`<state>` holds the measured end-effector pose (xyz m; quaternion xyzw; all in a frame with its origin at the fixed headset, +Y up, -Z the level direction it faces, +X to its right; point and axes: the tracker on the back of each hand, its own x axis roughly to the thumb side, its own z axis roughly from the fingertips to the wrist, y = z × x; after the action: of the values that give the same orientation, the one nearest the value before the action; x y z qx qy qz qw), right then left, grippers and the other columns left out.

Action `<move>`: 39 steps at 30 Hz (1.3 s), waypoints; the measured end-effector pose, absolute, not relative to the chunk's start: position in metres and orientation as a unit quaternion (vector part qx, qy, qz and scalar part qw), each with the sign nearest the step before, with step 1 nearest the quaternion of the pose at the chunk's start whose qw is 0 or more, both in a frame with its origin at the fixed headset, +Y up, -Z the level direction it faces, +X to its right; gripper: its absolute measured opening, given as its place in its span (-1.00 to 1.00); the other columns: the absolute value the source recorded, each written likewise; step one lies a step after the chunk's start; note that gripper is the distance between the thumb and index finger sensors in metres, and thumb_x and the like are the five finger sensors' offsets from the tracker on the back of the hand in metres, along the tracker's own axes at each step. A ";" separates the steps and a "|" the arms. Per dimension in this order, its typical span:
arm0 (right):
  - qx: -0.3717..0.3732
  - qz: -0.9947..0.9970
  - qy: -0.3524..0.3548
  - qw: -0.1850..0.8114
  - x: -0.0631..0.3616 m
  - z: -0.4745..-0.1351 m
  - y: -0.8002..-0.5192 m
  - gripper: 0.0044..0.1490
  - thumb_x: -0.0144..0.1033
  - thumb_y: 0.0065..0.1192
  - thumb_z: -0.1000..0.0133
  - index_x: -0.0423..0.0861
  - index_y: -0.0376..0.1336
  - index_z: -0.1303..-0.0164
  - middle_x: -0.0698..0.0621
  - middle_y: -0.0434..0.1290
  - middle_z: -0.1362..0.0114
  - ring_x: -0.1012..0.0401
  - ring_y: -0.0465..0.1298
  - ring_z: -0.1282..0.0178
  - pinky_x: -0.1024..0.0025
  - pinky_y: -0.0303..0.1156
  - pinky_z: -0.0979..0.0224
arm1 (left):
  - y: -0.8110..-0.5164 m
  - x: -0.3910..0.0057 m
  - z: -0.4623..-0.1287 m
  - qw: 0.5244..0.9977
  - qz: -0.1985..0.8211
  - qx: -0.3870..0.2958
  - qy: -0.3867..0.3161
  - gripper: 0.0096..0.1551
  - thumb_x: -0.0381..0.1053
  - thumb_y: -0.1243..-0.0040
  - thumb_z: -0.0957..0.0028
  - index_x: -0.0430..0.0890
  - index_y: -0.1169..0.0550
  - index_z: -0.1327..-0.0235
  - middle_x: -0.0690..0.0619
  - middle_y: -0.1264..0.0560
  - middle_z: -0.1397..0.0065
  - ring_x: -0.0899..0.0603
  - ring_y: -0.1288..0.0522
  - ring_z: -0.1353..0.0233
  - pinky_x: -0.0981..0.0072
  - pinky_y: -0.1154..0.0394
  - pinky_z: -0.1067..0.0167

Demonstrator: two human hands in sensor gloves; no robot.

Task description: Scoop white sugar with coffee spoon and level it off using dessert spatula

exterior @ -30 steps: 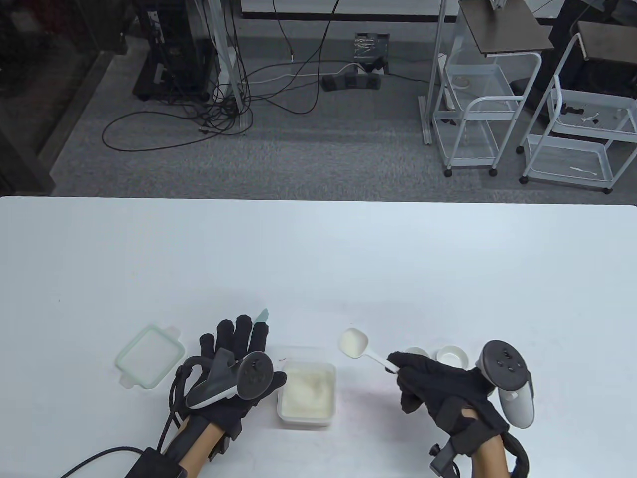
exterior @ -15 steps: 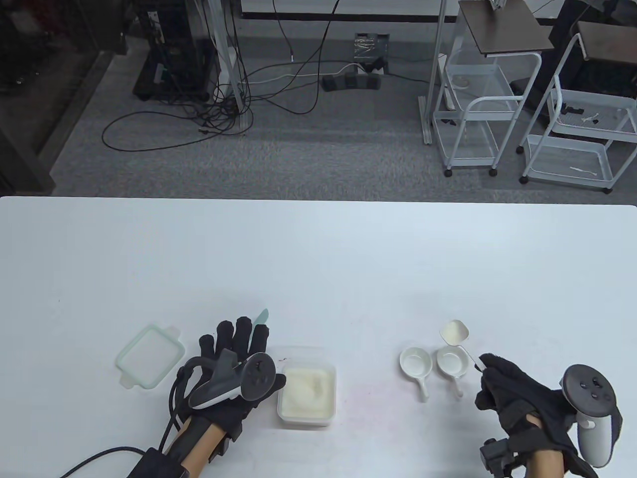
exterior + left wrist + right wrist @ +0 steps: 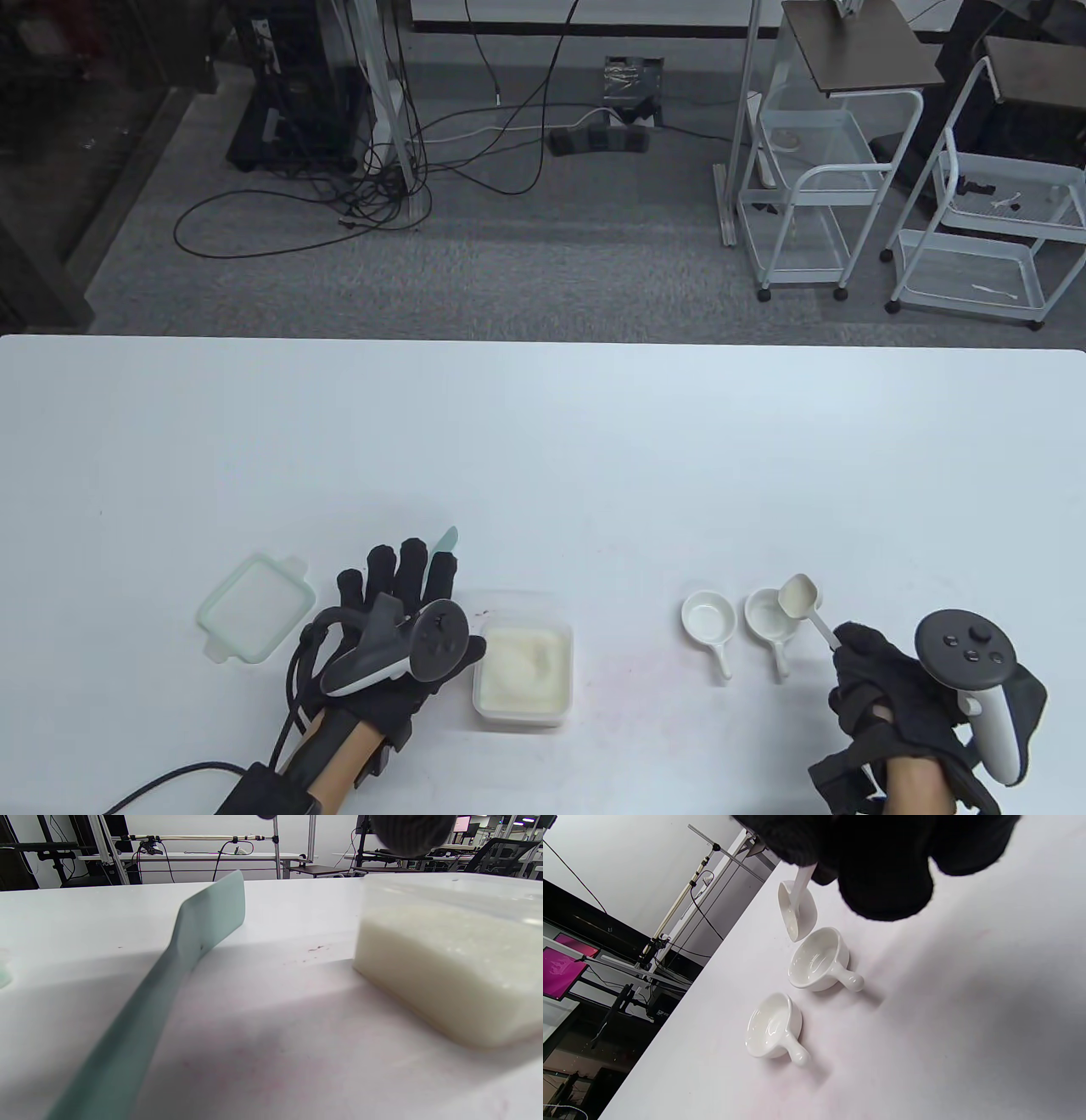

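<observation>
The right hand (image 3: 891, 688) is grasping the handle of the white coffee spoon (image 3: 800, 597) between its fingertips (image 3: 882, 882), the grip clenched around the stem. The spoon's bowl is tilting over the right-hand white ceramic cup (image 3: 770, 618); in the right wrist view the bowl (image 3: 796, 910) is hanging just above that cup's rim (image 3: 818, 959). Whether sugar is leaving the spoon cannot be told. A second white ceramic cup (image 3: 709, 618) is standing just beside the first, on its left, both with short handles pointing toward the person.

The left hand (image 3: 399, 628) is lying flat, fingers extended, on the white desk (image 3: 543, 441), resting over the handle of the pale green dessert spatula (image 3: 446, 537), whose tip is showing beyond the fingertips. In the left wrist view the spatula (image 3: 191, 938) is lying along the desk, its blade lifting slightly at the far end. Whether the fingers are closing around the handle cannot be told.

The clear plastic container of white sugar (image 3: 522, 671) is sitting just right of the left hand, uncovered; its sugar-filled wall (image 3: 441, 967) is appearing close in the left wrist view. The container's green-rimmed lid (image 3: 254, 607) is lying on the desk to the left of the left hand.
</observation>
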<state>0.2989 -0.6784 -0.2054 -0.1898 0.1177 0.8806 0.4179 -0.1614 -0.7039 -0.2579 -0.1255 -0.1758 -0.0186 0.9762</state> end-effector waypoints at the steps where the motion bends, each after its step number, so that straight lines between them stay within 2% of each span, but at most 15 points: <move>1: -0.190 0.882 0.121 0.415 0.298 -0.206 -0.680 -0.40 -0.59 0.15 -0.27 -0.43 0.20 -0.52 -0.34 0.41 -0.21 -0.06 0.58 -0.02 -0.33 0.38 -0.35 | -0.704 -0.161 -0.258 0.976 -0.019 -0.126 -0.176 0.25 0.46 0.10 -0.25 -0.33 0.12 -0.87 -0.58 0.19 -0.79 -0.76 0.08 -0.64 -0.76 0.06 -0.35; 17: -0.178 0.908 0.148 0.351 0.287 -0.210 -0.679 -0.36 -0.67 0.26 -0.22 -0.28 0.21 -0.56 -0.42 0.33 -0.30 -0.14 0.53 -0.14 -0.41 0.31 -0.40 | -0.704 -0.159 -0.257 0.974 -0.022 -0.138 -0.178 0.24 0.46 0.11 -0.25 -0.31 0.11 -0.88 -0.58 0.21 -0.79 -0.77 0.10 -0.63 -0.77 0.07 -0.35; 32: -0.173 0.942 0.110 0.266 0.278 -0.210 -0.667 -0.37 -0.70 0.32 -0.18 -0.15 0.28 -0.50 -0.39 0.32 -0.32 -0.15 0.51 -0.15 -0.41 0.28 -0.43 | -0.705 -0.157 -0.257 0.972 -0.025 -0.148 -0.180 0.24 0.46 0.11 -0.25 -0.30 0.12 -0.88 -0.59 0.22 -0.79 -0.77 0.12 -0.63 -0.77 0.08 -0.34; 37: -0.173 0.944 0.106 0.259 0.277 -0.211 -0.666 -0.37 -0.69 0.32 -0.18 -0.16 0.28 -0.50 -0.38 0.33 -0.32 -0.15 0.52 -0.15 -0.41 0.28 -0.43 | -0.705 -0.157 -0.257 0.972 -0.025 -0.148 -0.181 0.24 0.46 0.11 -0.24 -0.30 0.11 -0.88 -0.60 0.22 -0.79 -0.78 0.12 -0.63 -0.77 0.08 -0.34; 39: -0.177 0.939 0.101 0.276 0.280 -0.210 -0.667 -0.35 -0.68 0.28 -0.19 -0.24 0.24 -0.54 -0.37 0.33 -0.32 -0.13 0.52 -0.14 -0.40 0.30 -0.42 | -0.705 -0.157 -0.257 0.972 -0.023 -0.149 -0.182 0.24 0.46 0.11 -0.25 -0.30 0.12 -0.88 -0.58 0.22 -0.79 -0.78 0.12 -0.63 -0.77 0.08 -0.34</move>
<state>0.2798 -0.6669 -0.2098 -0.1772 0.1015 0.9392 0.2761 -0.1572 -0.7052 -0.2567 -0.1486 -0.1817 -0.0232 0.9718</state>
